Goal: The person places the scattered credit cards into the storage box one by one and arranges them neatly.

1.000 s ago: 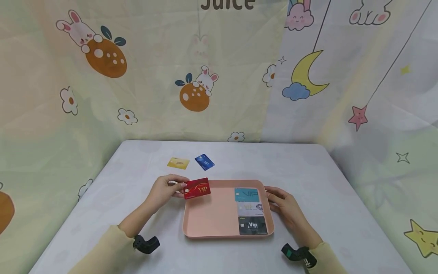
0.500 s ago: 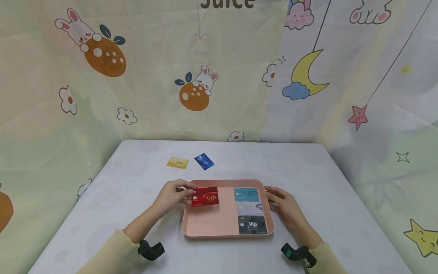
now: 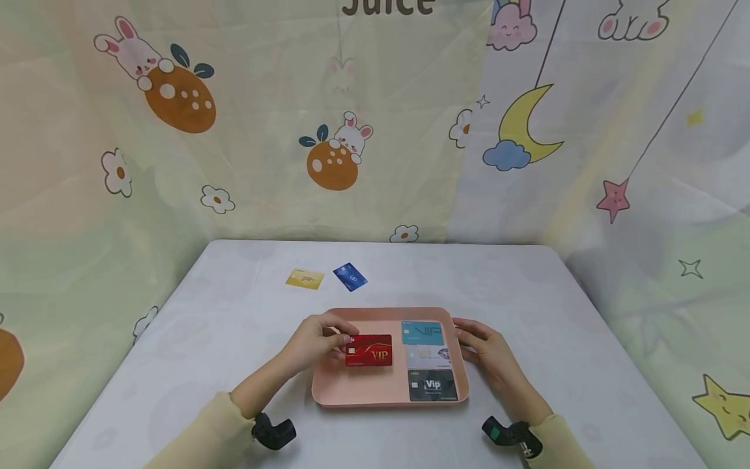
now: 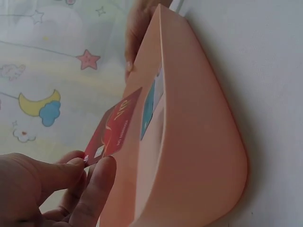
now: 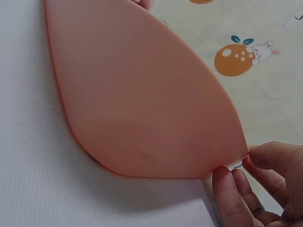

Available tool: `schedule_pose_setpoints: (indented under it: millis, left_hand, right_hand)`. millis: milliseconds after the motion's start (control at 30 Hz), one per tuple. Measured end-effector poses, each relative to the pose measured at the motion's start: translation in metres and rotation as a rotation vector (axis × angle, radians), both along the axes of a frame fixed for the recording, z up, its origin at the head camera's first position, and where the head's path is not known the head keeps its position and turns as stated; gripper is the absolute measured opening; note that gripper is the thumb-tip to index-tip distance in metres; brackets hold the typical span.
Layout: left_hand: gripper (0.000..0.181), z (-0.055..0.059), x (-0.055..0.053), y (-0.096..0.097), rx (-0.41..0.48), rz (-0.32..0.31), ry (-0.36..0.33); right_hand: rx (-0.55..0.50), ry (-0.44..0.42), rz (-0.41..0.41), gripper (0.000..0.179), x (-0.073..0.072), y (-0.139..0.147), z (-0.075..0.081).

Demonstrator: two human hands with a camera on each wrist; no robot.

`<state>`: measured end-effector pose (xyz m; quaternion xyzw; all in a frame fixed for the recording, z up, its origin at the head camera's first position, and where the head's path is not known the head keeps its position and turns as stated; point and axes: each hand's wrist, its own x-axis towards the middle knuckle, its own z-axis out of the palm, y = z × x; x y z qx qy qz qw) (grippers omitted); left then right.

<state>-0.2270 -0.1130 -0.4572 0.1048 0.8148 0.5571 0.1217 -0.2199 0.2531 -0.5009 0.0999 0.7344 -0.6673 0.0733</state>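
My left hand (image 3: 322,342) pinches the left end of a red VIP card (image 3: 369,350), held over the middle of a pink tray (image 3: 363,394). The left wrist view shows the card (image 4: 113,125) tilted, with thumb and fingers on its near end. Along the tray's right side lie a teal card (image 3: 422,333), a pale silver card (image 3: 428,357) and a black card (image 3: 432,385) in a column. My right hand (image 3: 489,355) grips the tray's right edge; in the right wrist view its fingers (image 5: 229,194) sit at the rim and wall.
Behind the tray, a yellow card (image 3: 305,279) and a blue card (image 3: 350,277) lie on the white table (image 3: 498,280). A printed cloth (image 3: 258,130) hangs around the back and sides. Each wrist wears a black camera (image 3: 274,432).
My left hand has carried the red card right and toward me, from the tray's back left corner to over its middle. The right hand and the other cards have stayed put.
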Motion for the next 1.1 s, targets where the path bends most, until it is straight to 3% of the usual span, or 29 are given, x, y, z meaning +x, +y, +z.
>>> schedule_pose_setpoints:
  millis: [333, 800, 1100]
  left_hand:
    - [0.018, -0.002, 0.002, 0.014, -0.058, -0.092, 0.033]
    - [0.013, -0.007, 0.007, 0.030, -0.425, -0.160, 0.295]
    - [0.011, -0.009, 0.012, 0.031, -0.486, -0.202, 0.313]
  right_hand:
    - [0.003, 0.002, 0.009, 0.048, 0.001, 0.000, 0.003]
    - [-0.008, -0.003, 0.001, 0.049, 0.000, 0.000, -0.001]
    - [-0.011, -0.012, 0.003, 0.047, -0.001, 0.001, -0.002]
